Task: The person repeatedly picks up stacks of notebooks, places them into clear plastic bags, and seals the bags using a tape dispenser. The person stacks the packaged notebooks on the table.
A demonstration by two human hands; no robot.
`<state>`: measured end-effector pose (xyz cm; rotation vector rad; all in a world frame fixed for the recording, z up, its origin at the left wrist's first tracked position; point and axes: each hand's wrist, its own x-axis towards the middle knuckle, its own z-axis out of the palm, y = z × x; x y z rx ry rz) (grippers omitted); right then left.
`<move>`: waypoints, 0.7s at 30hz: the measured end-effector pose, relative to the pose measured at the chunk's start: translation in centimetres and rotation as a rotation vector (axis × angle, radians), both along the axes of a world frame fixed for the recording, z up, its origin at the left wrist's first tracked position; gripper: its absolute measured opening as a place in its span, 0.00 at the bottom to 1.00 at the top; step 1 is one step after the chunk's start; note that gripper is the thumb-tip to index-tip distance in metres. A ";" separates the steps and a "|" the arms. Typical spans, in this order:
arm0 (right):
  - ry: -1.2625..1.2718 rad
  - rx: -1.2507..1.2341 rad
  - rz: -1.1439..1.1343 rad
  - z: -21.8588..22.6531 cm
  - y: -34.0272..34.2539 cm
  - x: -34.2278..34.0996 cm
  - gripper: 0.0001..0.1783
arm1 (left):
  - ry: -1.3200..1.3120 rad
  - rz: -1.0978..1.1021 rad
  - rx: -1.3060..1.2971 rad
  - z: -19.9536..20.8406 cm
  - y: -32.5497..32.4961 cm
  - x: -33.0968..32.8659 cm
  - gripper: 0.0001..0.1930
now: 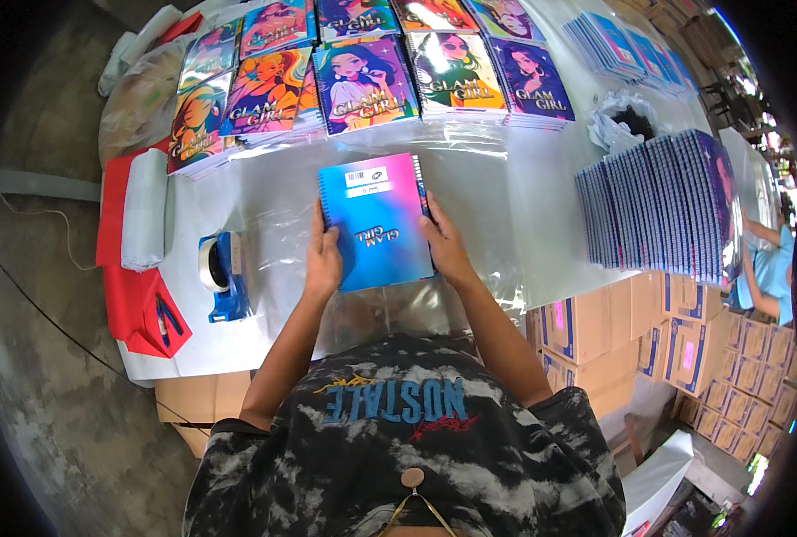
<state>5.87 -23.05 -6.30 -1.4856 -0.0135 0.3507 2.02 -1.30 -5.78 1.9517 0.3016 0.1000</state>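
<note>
Between my two hands is a spiral notebook (pixel 372 215) with a blue-to-pink back cover, its printed logo upside down to me. A white barcode label sits near its far edge. My left hand (pixel 324 255) grips its left side, thumb on the cover. At the right side my right hand (pixel 448 242) holds it, thumb on top and fingers underneath. A slice of another dark-edged cover shows behind its right edge, so there may be more than one notebook in my grip. Clear plastic sheet (pixel 282 210) lies on the table under it.
Stacks of illustrated notebooks (pixel 367 85) line the far side. A long row of notebooks (pixel 653 210) stands at right, beside crumpled plastic (pixel 620 121). At left are a blue tape dispenser (pixel 227 277), pens (pixel 166 318) on red material, and a white packet (pixel 144 210). Cardboard boxes (pixel 595 327) sit below right.
</note>
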 end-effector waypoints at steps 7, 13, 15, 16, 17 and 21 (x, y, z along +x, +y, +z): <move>-0.359 -1.457 -0.595 -3.4 -6.2 -2.4 0.17 | 0.158 0.343 1.033 -2.5 5.8 -1.4 0.25; -0.252 -1.104 -0.454 -0.1 -5.6 -2.0 0.23 | 0.066 0.315 0.726 -0.5 6.0 -0.4 0.24; 0.002 -0.722 -0.513 1.2 -5.9 -1.3 0.29 | 0.079 0.394 0.549 0.6 6.9 0.1 0.24; -0.065 -0.781 -0.590 0.9 -6.2 -1.0 0.31 | 0.079 0.407 0.674 -0.2 7.5 0.0 0.25; -0.133 -0.839 -0.669 0.4 -6.7 -0.7 0.33 | 0.080 0.419 0.799 -1.7 8.1 -0.2 0.25; -0.028 -0.987 -0.651 -0.8 -9.6 -0.7 0.33 | 0.079 0.420 0.947 -3.2 9.2 -0.3 0.29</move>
